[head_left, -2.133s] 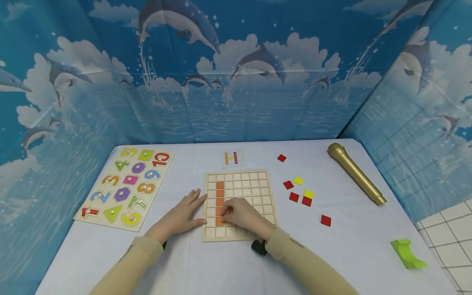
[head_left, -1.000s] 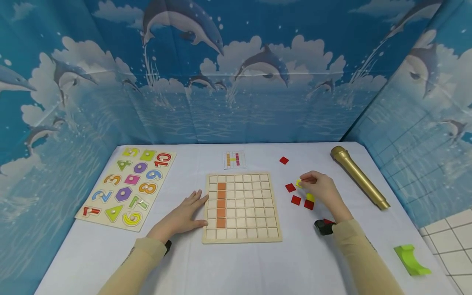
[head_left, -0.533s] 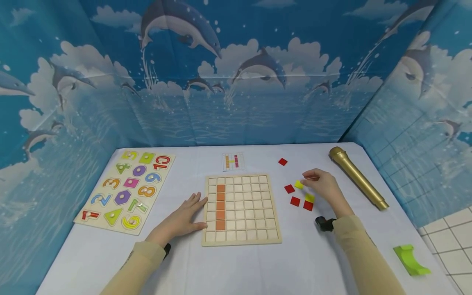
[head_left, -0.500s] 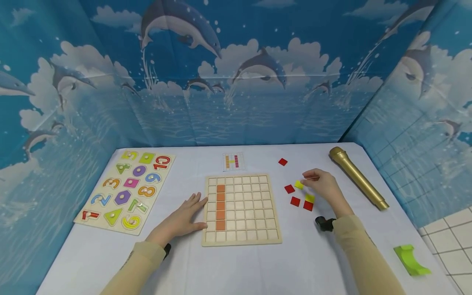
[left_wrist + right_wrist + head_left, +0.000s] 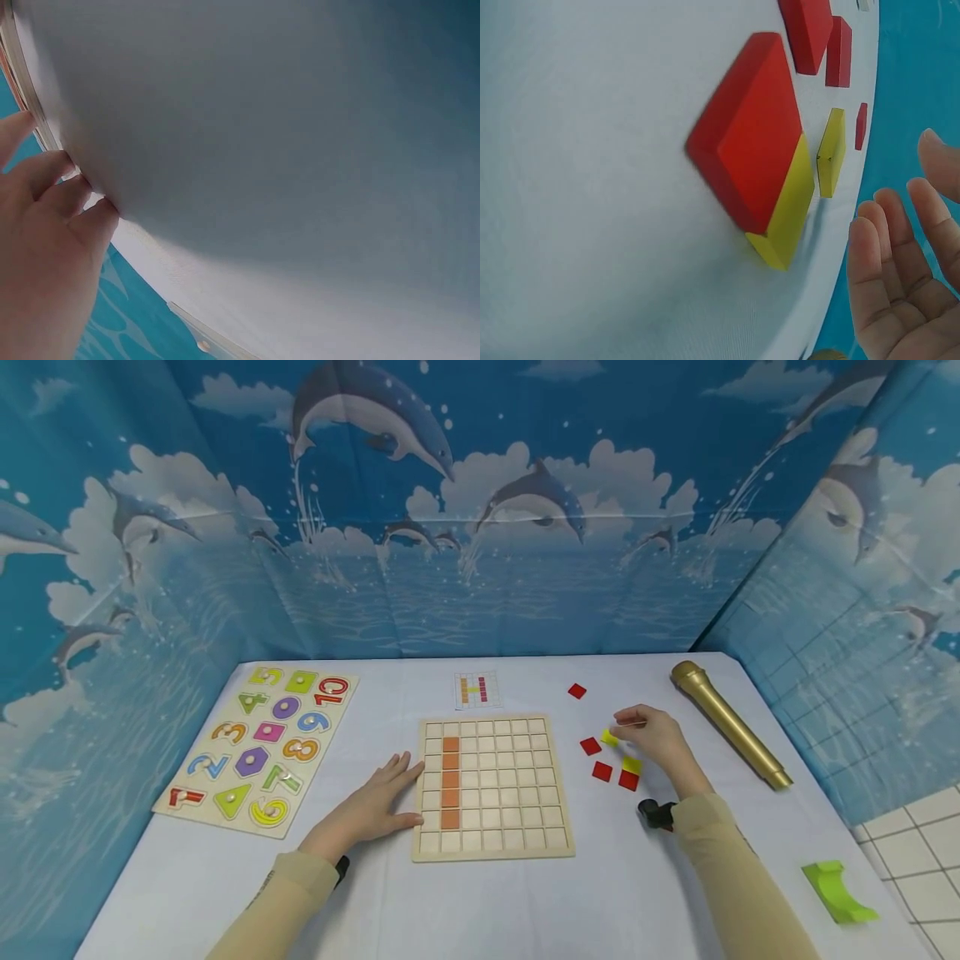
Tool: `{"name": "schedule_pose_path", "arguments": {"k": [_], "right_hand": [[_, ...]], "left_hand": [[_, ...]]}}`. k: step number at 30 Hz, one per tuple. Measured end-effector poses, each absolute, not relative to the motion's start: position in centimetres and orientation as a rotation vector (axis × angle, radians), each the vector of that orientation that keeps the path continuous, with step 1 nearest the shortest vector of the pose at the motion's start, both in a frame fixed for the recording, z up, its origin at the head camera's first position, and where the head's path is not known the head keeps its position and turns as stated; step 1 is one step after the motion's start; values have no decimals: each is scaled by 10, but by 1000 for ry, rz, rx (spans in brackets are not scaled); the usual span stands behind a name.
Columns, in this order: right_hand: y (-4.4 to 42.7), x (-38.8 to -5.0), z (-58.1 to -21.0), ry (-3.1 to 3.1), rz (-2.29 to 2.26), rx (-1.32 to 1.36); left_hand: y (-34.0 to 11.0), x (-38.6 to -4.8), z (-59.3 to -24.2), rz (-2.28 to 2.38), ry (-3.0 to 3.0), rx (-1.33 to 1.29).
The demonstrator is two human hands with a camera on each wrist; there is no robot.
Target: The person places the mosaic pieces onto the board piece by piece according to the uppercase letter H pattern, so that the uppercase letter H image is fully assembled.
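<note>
The left hand (image 5: pixel 363 810) lies with its fingers spread, touching the left edge of a wooden grid board (image 5: pixel 555 839). A column of several orange square tiles (image 5: pixel 450 797) fills part of that board. Over the loose tiles to the right, the right hand (image 5: pixel 660 743) hovers with thumb and fingers apart and nothing between them. Its fingertips are close to a yellow tile (image 5: pixel 609 738), which lies flat on the cloth. In the right wrist view a red tile (image 5: pixel 754 142) overlaps a second yellow tile (image 5: pixel 789 217). Other red tiles (image 5: pixel 590 746) lie nearby.
A pattern card (image 5: pixel 477 690) lies behind the board. At the left is a number-and-shape puzzle board (image 5: pixel 255 747). A gold microphone (image 5: pixel 731 727) and a green curved block (image 5: pixel 838 893) are on the right. Dolphin curtains (image 5: pixel 525 593) enclose the white table.
The right hand has moved from an orange tile on the board to the loose tiles on the right, then stayed almost still there. The left hand has kept its place.
</note>
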State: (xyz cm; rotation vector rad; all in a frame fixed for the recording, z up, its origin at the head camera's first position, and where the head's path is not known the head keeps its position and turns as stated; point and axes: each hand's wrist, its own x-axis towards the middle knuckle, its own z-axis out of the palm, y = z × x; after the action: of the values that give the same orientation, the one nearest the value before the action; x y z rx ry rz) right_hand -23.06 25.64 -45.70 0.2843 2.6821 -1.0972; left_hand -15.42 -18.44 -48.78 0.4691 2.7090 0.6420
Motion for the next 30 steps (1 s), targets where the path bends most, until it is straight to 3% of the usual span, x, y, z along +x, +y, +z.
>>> {"name": "schedule_pose_path", "arguments": {"k": [30], "right_hand": [[241,-236,-467,2652,-910,408]], "left_hand": [[-185,-155,-491,649,2712,469]]}}
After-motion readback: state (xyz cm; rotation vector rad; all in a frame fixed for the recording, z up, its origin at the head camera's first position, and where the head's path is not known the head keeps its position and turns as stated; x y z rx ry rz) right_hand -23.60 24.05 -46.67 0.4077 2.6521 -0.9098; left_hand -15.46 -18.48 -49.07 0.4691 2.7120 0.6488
